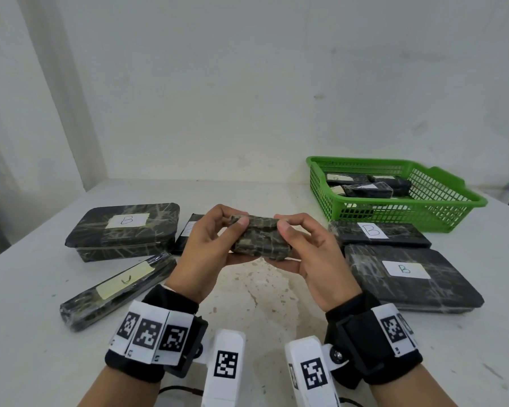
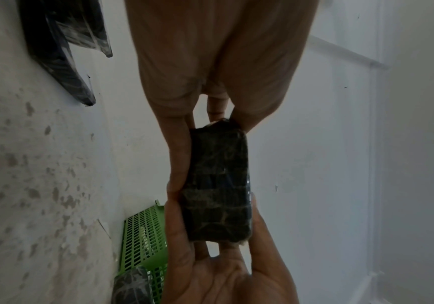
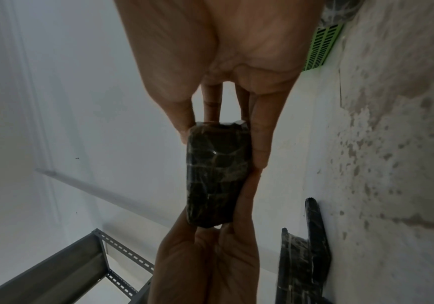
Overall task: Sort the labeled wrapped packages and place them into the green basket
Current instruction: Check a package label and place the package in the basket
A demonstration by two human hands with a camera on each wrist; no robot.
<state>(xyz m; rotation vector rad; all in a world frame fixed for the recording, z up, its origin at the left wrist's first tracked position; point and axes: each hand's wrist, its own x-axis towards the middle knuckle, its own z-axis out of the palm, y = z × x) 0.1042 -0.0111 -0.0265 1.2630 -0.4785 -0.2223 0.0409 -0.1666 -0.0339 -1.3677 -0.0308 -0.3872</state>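
A small dark wrapped package (image 1: 260,240) is held above the middle of the table by both hands. My left hand (image 1: 232,220) grips its left end, thumb on top and fingers under and behind. My right hand (image 1: 288,230) grips the right end the same way. No label shows on the package's visible faces (image 2: 218,185) (image 3: 218,174). The green basket (image 1: 323,198) stands at the back right with several labeled packages (image 1: 365,188) inside.
A large "B" package (image 1: 124,230) and a long labeled one (image 1: 118,286) lie on the left. Another package (image 1: 188,230) is half hidden behind my left hand. Two "B" packages (image 1: 379,233) (image 1: 409,277) lie on the right. A grey metal shelf (image 3: 67,267) stands beyond the table.
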